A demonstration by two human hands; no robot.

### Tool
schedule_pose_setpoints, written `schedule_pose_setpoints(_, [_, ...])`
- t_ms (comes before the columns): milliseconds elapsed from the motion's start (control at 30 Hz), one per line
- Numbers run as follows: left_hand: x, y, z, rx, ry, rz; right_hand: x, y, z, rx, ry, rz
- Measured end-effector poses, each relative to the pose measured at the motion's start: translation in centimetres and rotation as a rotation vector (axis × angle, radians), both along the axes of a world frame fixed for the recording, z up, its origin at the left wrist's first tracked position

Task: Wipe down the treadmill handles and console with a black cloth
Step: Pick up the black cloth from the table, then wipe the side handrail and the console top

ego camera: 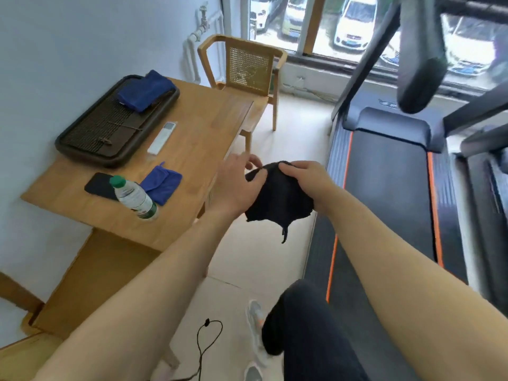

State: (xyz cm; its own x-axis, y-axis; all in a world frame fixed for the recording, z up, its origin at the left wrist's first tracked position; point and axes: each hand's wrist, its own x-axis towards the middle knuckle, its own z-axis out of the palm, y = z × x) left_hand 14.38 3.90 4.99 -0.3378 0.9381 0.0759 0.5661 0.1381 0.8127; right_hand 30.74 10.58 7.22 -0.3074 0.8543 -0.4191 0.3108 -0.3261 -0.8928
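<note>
Just left of the treadmill [390, 188] belt, above the pale floor, a person holds a black cloth [277, 199] bunched between both hands, the left hand [236, 185] pinching its upper edge and the right hand [305, 180] curled over its top from the other side, one loose corner hanging down. Farther left of the treadmill, a wooden table [198, 127] carries a water bottle [134, 198], a phone [100, 185], a folded blue cloth [162, 185], a white remote [161, 137] and a dark tray [110, 127]. At the treadmill's far end, a padded handle [420, 78] juts overhead, well apart from the cloth, with a cane-backed chair [247, 67] off to the left.
</note>
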Motion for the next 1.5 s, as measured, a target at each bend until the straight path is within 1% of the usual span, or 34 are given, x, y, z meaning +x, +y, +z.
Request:
schedule_pose_setpoints(33, [1.8,-0.6,0.9,0.022,-0.151,-0.064,0.9,-0.5,0.7,-0.069,0.071,-0.061])
schedule_pose_setpoints(67, [3.4,-1.2,1.5,0.019,-0.259,-0.124,1.8,-0.9,1.4,-0.139,0.133,-0.134])
schedule_pose_setpoints(100, [4.7,-1.6,1.9,0.021,-0.312,-0.179,2.7,-1.1,1.8,-0.199,0.18,-0.213])
schedule_pose_setpoints(133, [5.8,-2.0,2.2,0.031,-0.325,-0.235,3.6,-1.2,2.1,-0.248,0.219,-0.277])
schedule_pose_setpoints(167, [6.5,-2.2,2.3,0.046,-0.307,-0.291,4.6,-1.3,2.4,-0.29,0.266,-0.322])
schedule_pose_setpoints(200, [7.1,-2.3,2.4,0.054,-0.25,-0.344,5.7,-1.4,2.6,-0.318,0.316,-0.349])
schedule_pose_setpoints(267, [8.4,-2.2,2.5,0.054,-0.14,-0.422,8.0,-1.5,3.1,-0.351,0.406,-0.355])
schedule_pose_setpoints(333, [10.0,-1.5,2.8,0.051,-0.099,-0.397,10.6,-1.8,3.5,-0.356,0.535,-0.338])
schedule_pose_setpoints(433, [13.2,0.5,3.3,0.042,-0.12,-0.322,15.0,-2.0,3.5,-0.336,0.785,-0.338])
schedule_pose_setpoints(467, [14.5,1.5,3.4,0.029,-0.118,-0.311,16.6,-2.0,3.3,-0.316,0.849,-0.329])
schedule_pose_setpoints(500, [16.0,2.6,3.4,0.014,-0.121,-0.305,18.2,-1.9,3.2,-0.288,0.87,-0.31])
schedule_pose_setpoints(533, [17.7,3.6,3.5,-0.004,-0.129,-0.303,20.0,-1.8,3.1,-0.242,0.847,-0.276])
schedule_pose_setpoints(600, [21.9,5.8,3.6,-0.047,-0.159,-0.301,23.8,-1.1,2.9,-0.122,0.739,-0.203])
schedule_pose_setpoints(633, [23.7,6.8,3.5,-0.066,-0.185,-0.296,25.4,-0.8,2.8,-0.076,0.719,-0.169])
schedule_pose_setpoints(700, [27.8,8.9,3.3,-0.087,-0.234,-0.296,29.0,0.5,2.2,-0.027,0.74,-0.144])
schedule_pose_setpoints(767, [32.7,11.7,3.0,-0.107,-0.256,-0.308,33.5,2.7,1.4,0.002,0.746,-0.213])
schedule_pose_setpoints(833, [37.8,15.0,2.5,-0.13,-0.213,-0.333,38.3,5.4,0.8,-0.001,0.719,-0.339])
schedule_pose_setpoints(867, [40.3,16.7,2.3,-0.143,-0.189,-0.342,40.5,6.9,0.7,0.018,0.672,-0.371])
schedule_pose_setpoints(967, [47.3,21.4,3.0,-0.197,-0.14,-0.367,46.4,11.4,2.1,0.095,0.445,-0.444])
schedule_pose_setpoints(1033, [51.0,23.9,5.3,-0.23,-0.156,-0.367,49.8,14.7,4.0,0.057,0.35,-0.511])
schedule_pose_setpoints(1133, [55.5,26.8,10.6,-0.276,-0.207,-0.372,53.4,19.2,8.3,0.06,0.207,-0.564])
schedule_pose_setpoints(1233, [58.1,28.8,16.0,-0.416,-0.284,-0.437,55.0,22.8,13.7,0.055,0.169,-0.597])
schedule_pose_setpoints(1300, [58.5,30.2,19.1,-0.447,-0.349,-0.448,55.4,24.7,16.8,0.049,0.118,-0.558])
schedule_pose_setpoints(1433, [56.1,33.0,24.1,-0.421,-0.439,-0.518,54.2,28.9,20.6,0.077,-0.098,-0.35])
schedule_pose_setpoints(1500, [54.0,34.2,25.1,-0.414,-0.435,-0.485,52.7,31.1,21.9,0.132,-0.205,-0.227])
